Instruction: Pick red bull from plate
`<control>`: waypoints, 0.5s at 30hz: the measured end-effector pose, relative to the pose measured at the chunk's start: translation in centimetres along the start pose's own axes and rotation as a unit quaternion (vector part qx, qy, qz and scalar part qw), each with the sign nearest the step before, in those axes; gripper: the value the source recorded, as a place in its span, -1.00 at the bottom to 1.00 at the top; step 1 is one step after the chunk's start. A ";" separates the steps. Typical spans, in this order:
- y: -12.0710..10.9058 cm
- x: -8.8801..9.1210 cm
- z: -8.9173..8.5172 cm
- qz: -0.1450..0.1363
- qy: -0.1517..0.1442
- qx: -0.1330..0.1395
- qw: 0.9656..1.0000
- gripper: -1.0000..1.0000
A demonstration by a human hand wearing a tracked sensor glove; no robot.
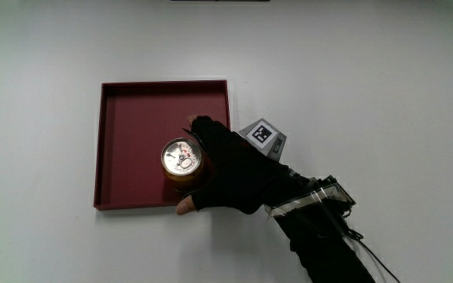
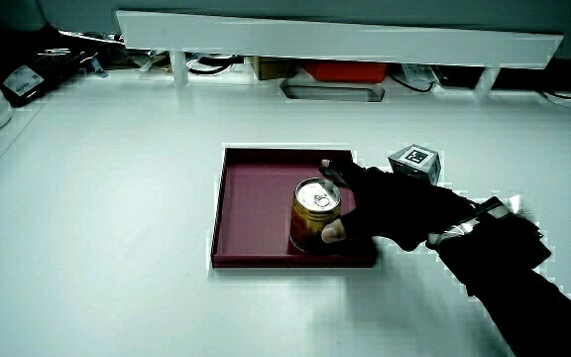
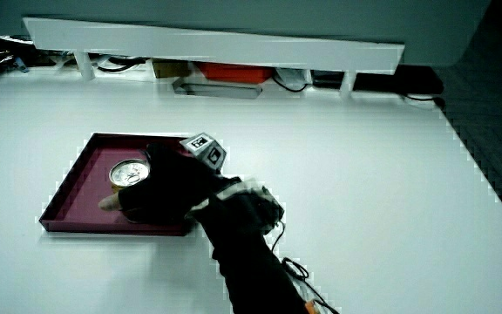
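Observation:
A gold Red Bull can (image 1: 181, 159) (image 2: 315, 214) (image 3: 128, 174) stands upright in the dark red square plate (image 1: 132, 134) (image 2: 251, 203) (image 3: 77, 192), close to the plate's rim nearest the person. The gloved hand (image 1: 226, 169) (image 2: 385, 203) (image 3: 159, 192) reaches in over that corner of the plate, and its fingers and thumb wrap round the can's side. The can's silver lid with its pull tab shows from above. The patterned cube (image 1: 263, 135) (image 2: 413, 161) (image 3: 204, 148) rides on the back of the hand. In a side view the hand hides most of the can's body (image 3: 128, 174).
The plate lies on a white table (image 1: 368, 71). A low white partition (image 2: 345, 45) (image 3: 216, 44) runs along the table's edge farthest from the person, with cables and small items under it. The black-sleeved forearm (image 1: 329, 244) stretches from the hand toward the person.

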 end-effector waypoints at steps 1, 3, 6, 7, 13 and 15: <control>0.0 0.0 0.0 0.001 0.002 0.000 1.000 0.00; -0.1 0.0 0.0 0.000 0.007 0.003 1.000 0.00; 0.0 0.4 0.0 0.014 0.015 0.012 1.000 0.00; 0.1 0.5 0.0 0.017 0.018 0.015 1.000 0.04; 0.0 0.8 -0.1 0.041 0.031 0.059 0.997 0.28; 0.0 0.9 -0.3 0.056 0.032 0.078 0.995 0.36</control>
